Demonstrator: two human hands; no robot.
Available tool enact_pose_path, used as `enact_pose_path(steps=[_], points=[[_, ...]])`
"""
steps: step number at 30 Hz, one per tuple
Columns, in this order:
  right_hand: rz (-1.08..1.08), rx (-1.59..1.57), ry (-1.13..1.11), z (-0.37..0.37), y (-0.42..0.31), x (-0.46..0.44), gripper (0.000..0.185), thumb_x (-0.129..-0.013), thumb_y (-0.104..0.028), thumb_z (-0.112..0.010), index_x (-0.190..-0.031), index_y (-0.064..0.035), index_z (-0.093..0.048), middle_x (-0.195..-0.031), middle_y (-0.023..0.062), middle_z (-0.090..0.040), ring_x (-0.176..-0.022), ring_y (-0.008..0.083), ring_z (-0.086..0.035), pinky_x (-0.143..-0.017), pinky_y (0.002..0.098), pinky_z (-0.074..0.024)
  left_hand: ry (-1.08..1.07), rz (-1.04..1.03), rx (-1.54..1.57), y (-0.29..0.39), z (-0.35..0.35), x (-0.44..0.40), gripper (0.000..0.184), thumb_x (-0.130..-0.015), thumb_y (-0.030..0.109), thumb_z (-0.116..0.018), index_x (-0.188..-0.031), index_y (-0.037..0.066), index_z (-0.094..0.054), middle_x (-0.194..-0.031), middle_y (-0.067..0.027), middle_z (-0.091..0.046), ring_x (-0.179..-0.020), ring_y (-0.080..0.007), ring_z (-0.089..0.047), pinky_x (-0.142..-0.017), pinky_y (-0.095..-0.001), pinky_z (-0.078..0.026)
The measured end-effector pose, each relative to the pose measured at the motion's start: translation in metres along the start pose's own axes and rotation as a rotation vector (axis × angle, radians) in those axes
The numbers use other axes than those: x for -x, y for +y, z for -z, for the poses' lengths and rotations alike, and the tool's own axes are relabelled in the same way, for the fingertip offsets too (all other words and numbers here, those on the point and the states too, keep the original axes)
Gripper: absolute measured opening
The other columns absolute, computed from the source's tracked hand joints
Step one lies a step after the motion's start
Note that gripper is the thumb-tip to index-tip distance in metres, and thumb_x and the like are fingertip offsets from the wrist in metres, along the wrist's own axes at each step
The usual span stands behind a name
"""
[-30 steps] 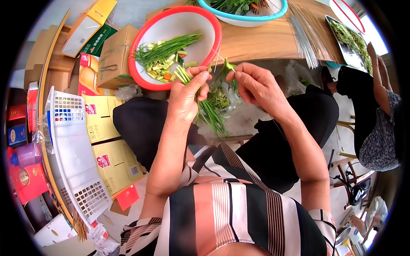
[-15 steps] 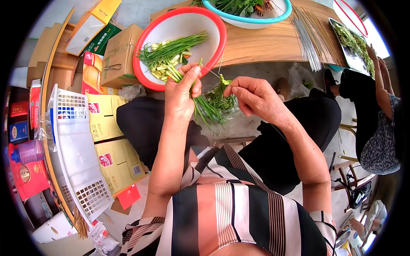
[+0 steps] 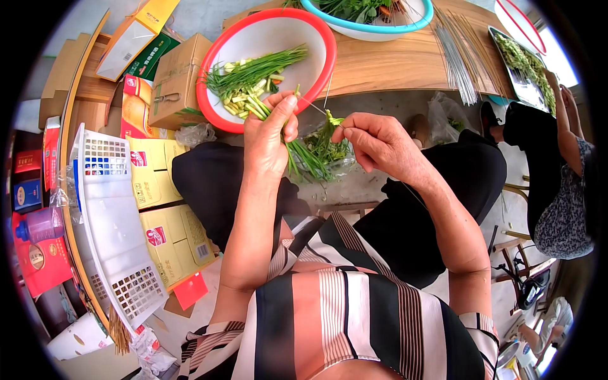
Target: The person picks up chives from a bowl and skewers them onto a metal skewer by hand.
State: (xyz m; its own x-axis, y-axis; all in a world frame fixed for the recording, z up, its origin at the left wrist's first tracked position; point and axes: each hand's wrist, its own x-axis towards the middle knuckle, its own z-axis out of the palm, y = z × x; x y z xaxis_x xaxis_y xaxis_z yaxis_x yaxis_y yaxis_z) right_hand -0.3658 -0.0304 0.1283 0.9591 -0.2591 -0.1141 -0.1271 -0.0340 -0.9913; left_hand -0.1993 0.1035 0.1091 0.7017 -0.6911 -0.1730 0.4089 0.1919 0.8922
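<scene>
My left hand (image 3: pixel 273 130) is closed, thumb against fingers, on chives; a pale green stem tip shows above the thumb. Long green chives (image 3: pixel 305 158) hang down below that hand. To its right, my right hand (image 3: pixel 375 140) pinches a thin skewer (image 3: pixel 326 95), whose other end shows beneath the wrist. Green stems (image 3: pixel 334 120) are gathered on the skewer just by the right fingertips. A fine line runs between the left thumb and these stems. Past the left hand stands a red-rimmed basin (image 3: pixel 316 76) with cut pale stems and long chives (image 3: pixel 266 69) in it.
A blue-rimmed basin (image 3: pixel 380 30) of leafy greens stands on the wooden table (image 3: pixel 373 66), with several loose skewers (image 3: pixel 457 60) alongside. Cartons (image 3: pixel 177 85) and a white plastic basket (image 3: pixel 104 215) are at left. Another person's hands (image 3: pixel 563 101) are near a tray of greens (image 3: pixel 522 69) at right.
Almost nothing differs. Both hands keep their hold and place, and the red-rimmed basin sits very slightly higher in view.
</scene>
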Motion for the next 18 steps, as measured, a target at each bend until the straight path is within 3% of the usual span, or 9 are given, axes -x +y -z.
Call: enact_pose_path(steps=[5, 7, 18], points=[[-0.01, 0.006, -0.003, -0.0001, -0.0027, 0.0003, 0.023, -0.099, -0.017, -0.047, -0.096, -0.0003, -0.062, -0.052, -0.0037, -0.045, -0.045, 0.0033, -0.041, -0.046, 0.0207, -0.0334, 0.001, 0.002, -0.004, 0.0001, 0.0004, 0.0002, 0.021, -0.086, 0.012, -0.069, -0.102, 0.001, -0.061, -0.085, -0.0024, -0.06, -0.053, -0.0065, -0.043, -0.048, -0.0211, -0.032], [-0.033, 0.024, 0.02, -0.0001, -0.0059, 0.001, 0.022, -0.096, -0.015, -0.048, -0.092, 0.0007, -0.063, -0.051, 0.0014, -0.048, -0.046, 0.0074, -0.046, -0.05, 0.0261, -0.0388, 0.0, 0.005, -0.003, 0.0005, 0.0003, 0.0006, 0.021, -0.086, 0.012, -0.069, -0.102, 0.001, -0.061, -0.085, -0.0024, -0.06, -0.054, -0.0065, -0.044, -0.048, -0.0211, -0.032], [-0.033, 0.022, 0.016, -0.0002, -0.0035, 0.0008, 0.022, -0.096, -0.015, -0.048, -0.092, 0.0003, -0.064, -0.05, 0.0017, -0.048, -0.046, 0.0076, -0.045, -0.05, 0.0265, -0.0384, -0.018, -0.002, -0.023, 0.0036, 0.0018, 0.0007, 0.022, -0.084, 0.009, -0.07, -0.101, 0.0, -0.061, -0.081, -0.0017, -0.059, -0.056, -0.0073, -0.046, -0.049, -0.0216, -0.034]])
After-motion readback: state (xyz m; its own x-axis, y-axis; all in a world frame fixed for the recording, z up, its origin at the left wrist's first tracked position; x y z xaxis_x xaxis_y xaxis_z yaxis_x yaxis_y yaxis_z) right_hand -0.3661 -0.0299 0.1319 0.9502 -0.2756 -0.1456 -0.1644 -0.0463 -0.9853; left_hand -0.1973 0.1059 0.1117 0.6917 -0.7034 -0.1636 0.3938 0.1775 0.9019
